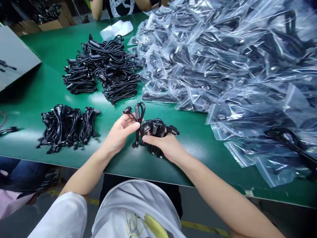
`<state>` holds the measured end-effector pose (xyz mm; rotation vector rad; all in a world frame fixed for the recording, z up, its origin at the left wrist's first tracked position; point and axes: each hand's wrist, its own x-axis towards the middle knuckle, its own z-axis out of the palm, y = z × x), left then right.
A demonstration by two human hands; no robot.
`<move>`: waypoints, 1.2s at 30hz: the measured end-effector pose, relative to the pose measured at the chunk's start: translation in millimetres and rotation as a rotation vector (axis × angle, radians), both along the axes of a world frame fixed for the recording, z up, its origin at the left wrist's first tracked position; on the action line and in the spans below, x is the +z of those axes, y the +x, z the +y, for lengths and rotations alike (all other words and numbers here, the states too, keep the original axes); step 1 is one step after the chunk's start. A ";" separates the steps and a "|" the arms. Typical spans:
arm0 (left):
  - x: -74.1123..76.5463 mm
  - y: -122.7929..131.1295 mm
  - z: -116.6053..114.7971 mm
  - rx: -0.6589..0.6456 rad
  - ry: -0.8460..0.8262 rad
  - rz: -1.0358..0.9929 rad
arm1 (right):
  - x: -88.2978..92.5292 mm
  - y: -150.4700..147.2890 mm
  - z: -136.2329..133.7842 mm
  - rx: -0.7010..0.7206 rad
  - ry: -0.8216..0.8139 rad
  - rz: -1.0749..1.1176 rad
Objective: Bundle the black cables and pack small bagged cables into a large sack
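Between the thumb and fingers of my left hand (123, 130) is one coiled black cable (137, 114), held upright with a connector sticking out to the left. Close beside it on the right, my right hand (164, 142) grips a bunch of black cables (156, 127), whose connectors point in several directions. The lower part of that bunch hangs under the right hand near the table surface. Some fingers of both hands are hidden behind the cables.
Bundled cables (66, 127) lie to the left on the green table (190, 129). A larger cable pile (104, 66) sits farther back. Clear zip bags (210, 72) holding cables cover the right side. A white box (17, 56) stands left; another person (121, 7) is across the table.
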<state>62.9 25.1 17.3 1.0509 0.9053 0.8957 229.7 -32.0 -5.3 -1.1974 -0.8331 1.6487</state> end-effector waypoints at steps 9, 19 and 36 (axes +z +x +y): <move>-8.2 -13.8 6.4 -0.028 0.040 0.123 | 7.6 -8.7 -5.9 0.039 -0.038 -0.196; -11.2 -10.0 4.3 0.112 0.083 0.015 | -2.9 -16.5 -4.5 0.049 -0.093 0.042; -6.9 -16.8 6.0 -0.052 -0.087 -0.093 | 0.2 -11.4 -3.0 0.041 -0.112 0.192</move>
